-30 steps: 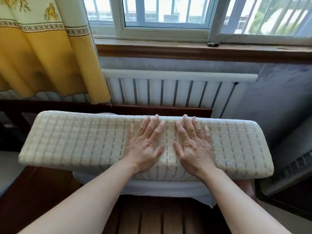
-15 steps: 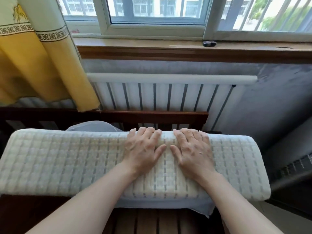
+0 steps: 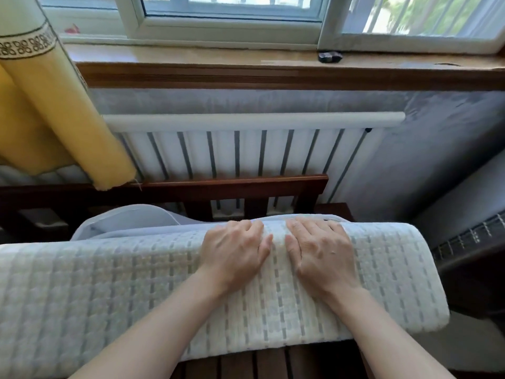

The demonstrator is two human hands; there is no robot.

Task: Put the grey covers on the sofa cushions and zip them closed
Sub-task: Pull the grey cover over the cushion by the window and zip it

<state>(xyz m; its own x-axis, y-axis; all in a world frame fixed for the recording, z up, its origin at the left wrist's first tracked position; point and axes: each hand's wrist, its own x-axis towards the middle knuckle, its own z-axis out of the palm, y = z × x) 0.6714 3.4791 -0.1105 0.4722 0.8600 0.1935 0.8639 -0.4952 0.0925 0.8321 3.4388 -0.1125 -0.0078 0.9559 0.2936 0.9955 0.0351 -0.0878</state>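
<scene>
White quilted cushion (image 3: 109,291), grey-dashed stripes, uncovered

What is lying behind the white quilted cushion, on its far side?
Grey cover fabric bulges up behind the white quilted cushion, before the wooden sofa rail. The left hand and right hand curl over the far edge, fingertips hidden. The cover's opening is hidden.
</scene>
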